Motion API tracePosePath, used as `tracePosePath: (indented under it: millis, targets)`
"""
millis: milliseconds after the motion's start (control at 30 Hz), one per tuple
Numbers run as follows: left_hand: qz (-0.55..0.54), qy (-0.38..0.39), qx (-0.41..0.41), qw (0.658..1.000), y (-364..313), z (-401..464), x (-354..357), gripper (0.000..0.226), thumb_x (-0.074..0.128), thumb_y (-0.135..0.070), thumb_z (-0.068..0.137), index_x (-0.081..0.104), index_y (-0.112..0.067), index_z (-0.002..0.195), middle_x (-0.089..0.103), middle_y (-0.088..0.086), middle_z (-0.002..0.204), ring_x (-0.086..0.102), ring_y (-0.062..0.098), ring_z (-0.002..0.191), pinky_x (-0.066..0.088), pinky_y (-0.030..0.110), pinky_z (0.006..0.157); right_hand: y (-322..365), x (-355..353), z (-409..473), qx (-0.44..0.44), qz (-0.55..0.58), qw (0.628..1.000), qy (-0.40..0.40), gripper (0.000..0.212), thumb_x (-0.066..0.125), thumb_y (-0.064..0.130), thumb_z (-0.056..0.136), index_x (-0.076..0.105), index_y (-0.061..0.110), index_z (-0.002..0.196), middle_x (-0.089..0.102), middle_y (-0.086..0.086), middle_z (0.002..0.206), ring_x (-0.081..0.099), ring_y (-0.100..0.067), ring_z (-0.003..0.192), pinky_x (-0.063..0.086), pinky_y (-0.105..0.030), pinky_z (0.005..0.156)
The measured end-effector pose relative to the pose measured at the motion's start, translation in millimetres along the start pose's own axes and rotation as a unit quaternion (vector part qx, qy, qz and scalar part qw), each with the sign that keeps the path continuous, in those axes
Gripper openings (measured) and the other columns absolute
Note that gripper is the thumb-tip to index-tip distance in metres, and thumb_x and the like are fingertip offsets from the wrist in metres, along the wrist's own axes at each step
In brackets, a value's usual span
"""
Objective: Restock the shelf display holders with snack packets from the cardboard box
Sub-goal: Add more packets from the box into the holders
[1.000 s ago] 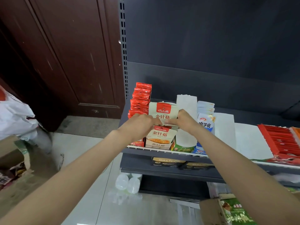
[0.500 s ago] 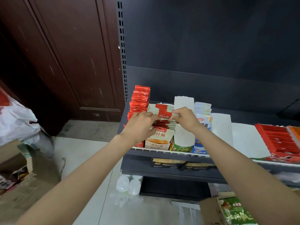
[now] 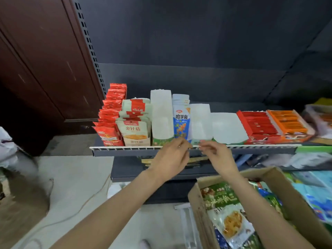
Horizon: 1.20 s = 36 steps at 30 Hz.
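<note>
The shelf point(image 3: 251, 150) spans mid-frame, its display holders point(image 3: 161, 114) standing partly filled. At lower right sits the cardboard box point(image 3: 291, 198) of snack packets point(image 3: 231, 221). My left hand point(image 3: 170, 159) and right hand point(image 3: 218, 157) hover at the shelf's front edge, fingers loosely curled, holding nothing.

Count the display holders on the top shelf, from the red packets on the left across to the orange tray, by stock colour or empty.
Empty white holders: 3
Red-stocked holders: 2
Beige-stocked holder: 1
Blue-stocked holder: 1
Orange-stocked holder: 1
Total: 8
</note>
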<state>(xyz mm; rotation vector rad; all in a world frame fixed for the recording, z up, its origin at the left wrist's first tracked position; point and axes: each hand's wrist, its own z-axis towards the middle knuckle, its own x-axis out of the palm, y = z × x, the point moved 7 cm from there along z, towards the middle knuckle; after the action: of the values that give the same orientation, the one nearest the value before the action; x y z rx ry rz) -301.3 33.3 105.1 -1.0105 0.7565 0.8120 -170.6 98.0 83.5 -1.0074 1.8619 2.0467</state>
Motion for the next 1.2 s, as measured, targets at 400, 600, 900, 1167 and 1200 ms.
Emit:
tracePosePath:
  millis: [400, 600, 900, 1167, 1200]
  targets:
    - [-0.280, 0.219, -0.409, 0.840, -121, -60, 218, 0.032, 0.050, -0.011, 0.092, 0.051, -0.005, 0.123, 0.062, 0.014, 0.115, 0.059, 0.028, 0.107, 0.049, 0.037, 0.093, -211, -38, -128, 0.218, -0.110, 0.959, 0.145, 0.036, 0.061, 0.017, 0.090, 0.054, 0.005, 0.123, 0.062, -0.008, 0.116, 0.058, -0.028, 0.107, 0.043, -0.026, 0.076]
    - [-0.323, 0.203, -0.600, 0.703, -129, -89, 249, 0.040, 0.052, -0.017, 0.095, 0.045, 0.005, 0.128, 0.060, 0.014, 0.110, 0.056, 0.021, 0.084, 0.043, 0.027, 0.067, -238, -19, -130, 0.232, -0.107, 0.953, 0.163, 0.054, 0.071, 0.023, 0.083, 0.051, 0.003, 0.129, 0.060, -0.015, 0.124, 0.058, -0.027, 0.110, 0.037, -0.020, 0.071]
    - [-0.203, 0.256, -0.574, 0.751, -127, -84, 268, 0.058, 0.045, -0.048, 0.095, 0.049, 0.004, 0.121, 0.059, 0.014, 0.115, 0.059, 0.027, 0.104, 0.045, 0.028, 0.075, -278, -18, -114, 0.325, 0.032, 0.940, 0.099, 0.031, 0.054, 0.013, 0.092, 0.047, -0.002, 0.118, 0.064, -0.024, 0.107, 0.066, -0.036, 0.091, 0.056, -0.050, 0.079]
    - [-0.038, 0.313, -0.523, 0.792, -134, -87, 282, 0.098, 0.061, -0.039, 0.088, 0.000, 0.015, 0.143, 0.042, 0.027, 0.138, 0.052, 0.034, 0.119, 0.053, 0.036, 0.083, -248, -44, -112, 0.256, -0.024, 0.960, 0.113, 0.006, 0.055, 0.013, 0.094, 0.059, 0.010, 0.090, 0.059, -0.002, 0.092, 0.055, -0.012, 0.066, 0.054, -0.033, 0.069]
    - [-0.030, 0.319, -0.504, 0.802, -135, -87, 278, 0.090, 0.060, -0.028, 0.090, 0.001, 0.015, 0.142, 0.042, 0.029, 0.138, 0.051, 0.036, 0.120, 0.052, 0.037, 0.084, -245, -52, -114, 0.240, -0.019, 0.965, 0.104, 0.005, 0.055, 0.012, 0.094, 0.056, 0.011, 0.089, 0.058, -0.003, 0.095, 0.054, -0.011, 0.070, 0.050, -0.026, 0.066]
